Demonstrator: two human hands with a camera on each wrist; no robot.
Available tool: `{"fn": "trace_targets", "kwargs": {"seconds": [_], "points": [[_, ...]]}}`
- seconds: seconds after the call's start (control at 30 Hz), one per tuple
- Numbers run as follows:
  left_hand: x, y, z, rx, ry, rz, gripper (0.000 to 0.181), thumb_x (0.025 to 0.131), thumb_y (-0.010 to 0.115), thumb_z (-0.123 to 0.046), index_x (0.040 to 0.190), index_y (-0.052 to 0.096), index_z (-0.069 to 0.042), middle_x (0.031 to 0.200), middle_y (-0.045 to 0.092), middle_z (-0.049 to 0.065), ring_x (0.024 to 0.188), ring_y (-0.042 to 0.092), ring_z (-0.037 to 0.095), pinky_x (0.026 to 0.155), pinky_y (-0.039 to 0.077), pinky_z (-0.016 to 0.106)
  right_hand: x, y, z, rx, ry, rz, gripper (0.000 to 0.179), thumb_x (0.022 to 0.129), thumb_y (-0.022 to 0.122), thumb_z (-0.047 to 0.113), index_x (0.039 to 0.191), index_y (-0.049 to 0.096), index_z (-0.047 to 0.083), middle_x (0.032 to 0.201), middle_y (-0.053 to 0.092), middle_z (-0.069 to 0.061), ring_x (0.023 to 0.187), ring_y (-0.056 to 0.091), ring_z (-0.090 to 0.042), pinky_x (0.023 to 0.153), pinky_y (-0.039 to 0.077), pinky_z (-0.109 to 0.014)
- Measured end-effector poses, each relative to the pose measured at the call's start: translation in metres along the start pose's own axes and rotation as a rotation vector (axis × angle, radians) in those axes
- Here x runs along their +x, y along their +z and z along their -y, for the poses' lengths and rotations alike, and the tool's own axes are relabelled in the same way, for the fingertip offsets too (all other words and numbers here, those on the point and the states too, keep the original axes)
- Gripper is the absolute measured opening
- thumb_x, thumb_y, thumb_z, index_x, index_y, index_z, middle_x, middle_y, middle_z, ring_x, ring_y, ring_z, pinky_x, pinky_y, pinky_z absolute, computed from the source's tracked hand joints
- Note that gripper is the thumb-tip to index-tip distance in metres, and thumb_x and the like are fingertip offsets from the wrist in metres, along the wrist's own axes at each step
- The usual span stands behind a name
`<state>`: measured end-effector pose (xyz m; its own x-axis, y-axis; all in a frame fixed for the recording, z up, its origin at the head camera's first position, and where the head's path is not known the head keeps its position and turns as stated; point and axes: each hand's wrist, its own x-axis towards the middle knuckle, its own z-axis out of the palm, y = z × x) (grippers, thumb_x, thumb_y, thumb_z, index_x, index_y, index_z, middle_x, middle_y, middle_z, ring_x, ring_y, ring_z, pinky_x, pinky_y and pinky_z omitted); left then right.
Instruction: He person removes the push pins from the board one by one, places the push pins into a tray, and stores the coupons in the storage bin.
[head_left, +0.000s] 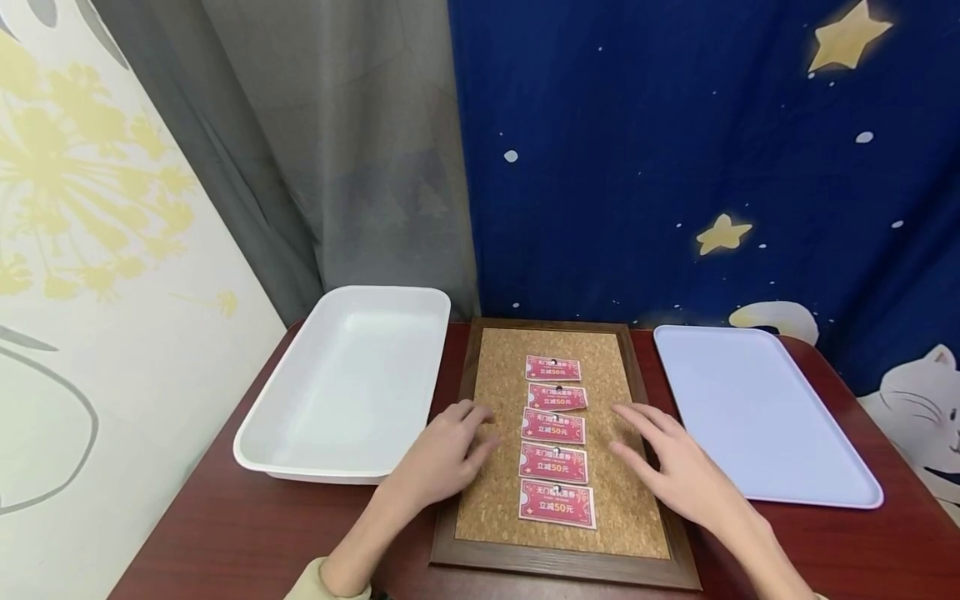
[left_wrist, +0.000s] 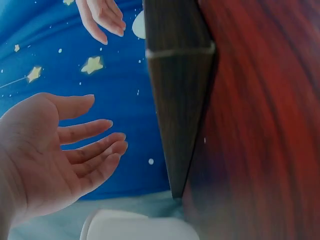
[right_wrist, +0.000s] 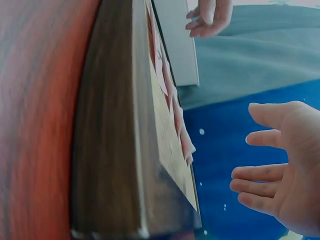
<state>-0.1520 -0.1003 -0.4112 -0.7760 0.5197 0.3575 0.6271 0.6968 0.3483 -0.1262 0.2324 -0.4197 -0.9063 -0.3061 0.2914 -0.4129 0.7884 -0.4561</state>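
A cork board (head_left: 495, 508) in a brown wooden frame (head_left: 570, 569) lies on the table. Several pink printed coupons run down its middle in a column, from the far coupon (head_left: 542, 372) to the near coupon (head_left: 555, 508). Each has a small pin at its upper edge. My left hand (head_left: 442, 450) hovers over the board's left side, fingers spread and relaxed, holding nothing. Over the right side my right hand (head_left: 678, 467) is likewise relaxed and holds nothing. Both wrist views show bare palms, the left hand (left_wrist: 45, 155) and right hand (right_wrist: 300, 170), apart from the frame.
On the left stands a deep white tray (head_left: 352, 375). A shallow pale lavender tray (head_left: 765, 408) lies on the right. The dark red table (head_left: 225, 533) runs back to a grey curtain (head_left: 375, 167) and a blue curtain (head_left: 600, 167) with stars.
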Motion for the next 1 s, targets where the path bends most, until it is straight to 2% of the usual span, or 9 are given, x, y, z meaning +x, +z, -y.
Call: {"fn": "trace_targets", "kwargs": {"seconds": [0.13, 0.27, 0.43, 0.53, 0.63, 0.83, 1.0], "points": [[0.001, 0.004, -0.007, -0.062, -0.028, 0.087, 0.016, 0.098, 0.067, -0.019, 0.108, 0.067, -0.007, 0.097, 0.062, 0.001, 0.086, 0.056, 0.012, 0.076, 0.052, 0.031, 0.001, 0.007, 0.007, 0.021, -0.056, 0.008, 0.05, 0.098, 0.068, 0.032, 0.143, 0.056, 0.014, 0.135, 0.059, -0.01, 0.123, 0.058, -0.031, 0.096, 0.048, -0.055], [0.001, 0.007, -0.012, -0.154, -0.05, 0.168, 0.011, 0.098, 0.066, -0.018, 0.105, 0.066, -0.009, 0.093, 0.059, -0.004, 0.083, 0.054, 0.008, 0.072, 0.05, 0.026, 0.003, 0.014, 0.015, 0.054, -0.131, 0.011, 0.045, 0.095, 0.073, 0.02, 0.136, 0.061, 0.009, 0.123, 0.066, -0.005, 0.108, 0.066, -0.022, 0.088, 0.055, -0.043], [0.003, 0.012, -0.016, -0.234, -0.049, 0.261, 0.009, 0.098, 0.067, -0.019, 0.099, 0.064, -0.012, 0.088, 0.055, -0.007, 0.078, 0.052, 0.005, 0.069, 0.046, 0.021, 0.006, 0.023, 0.022, 0.139, -0.202, 0.038, 0.033, 0.091, 0.075, 0.009, 0.123, 0.066, 0.009, 0.103, 0.065, 0.004, 0.089, 0.062, -0.01, 0.075, 0.054, -0.03], [0.005, 0.016, -0.017, -0.252, -0.042, 0.31, 0.01, 0.097, 0.069, -0.02, 0.097, 0.063, -0.013, 0.085, 0.053, -0.008, 0.076, 0.05, 0.004, 0.067, 0.044, 0.019, 0.008, 0.027, 0.025, 0.188, -0.237, 0.07, 0.023, 0.09, 0.074, 0.005, 0.112, 0.067, 0.011, 0.092, 0.06, 0.01, 0.081, 0.056, -0.006, 0.068, 0.052, -0.026], [0.007, 0.019, -0.018, -0.261, -0.033, 0.352, 0.01, 0.096, 0.071, -0.019, 0.095, 0.063, -0.013, 0.083, 0.053, -0.008, 0.076, 0.05, 0.004, 0.067, 0.044, 0.019, 0.011, 0.029, 0.027, 0.222, -0.259, 0.121, 0.018, 0.09, 0.073, 0.003, 0.104, 0.066, 0.013, 0.088, 0.057, 0.014, 0.077, 0.053, -0.002, 0.065, 0.05, -0.023], [0.011, 0.021, -0.022, -0.253, -0.021, 0.414, 0.009, 0.094, 0.073, -0.016, 0.097, 0.065, -0.012, 0.083, 0.053, -0.009, 0.08, 0.051, 0.005, 0.071, 0.044, 0.019, 0.014, 0.035, 0.032, 0.249, -0.273, 0.215, 0.016, 0.091, 0.072, 0.003, 0.102, 0.067, 0.013, 0.087, 0.058, 0.015, 0.076, 0.053, 0.001, 0.065, 0.05, -0.023], [0.013, 0.023, -0.022, -0.25, -0.021, 0.443, 0.011, 0.093, 0.074, -0.014, 0.1, 0.065, -0.011, 0.083, 0.055, -0.007, 0.08, 0.05, 0.005, 0.073, 0.043, 0.02, 0.015, 0.04, 0.034, 0.254, -0.296, 0.245, 0.015, 0.09, 0.073, 0.003, 0.099, 0.067, 0.013, 0.085, 0.058, 0.015, 0.076, 0.053, 0.002, 0.065, 0.049, -0.022]]}}
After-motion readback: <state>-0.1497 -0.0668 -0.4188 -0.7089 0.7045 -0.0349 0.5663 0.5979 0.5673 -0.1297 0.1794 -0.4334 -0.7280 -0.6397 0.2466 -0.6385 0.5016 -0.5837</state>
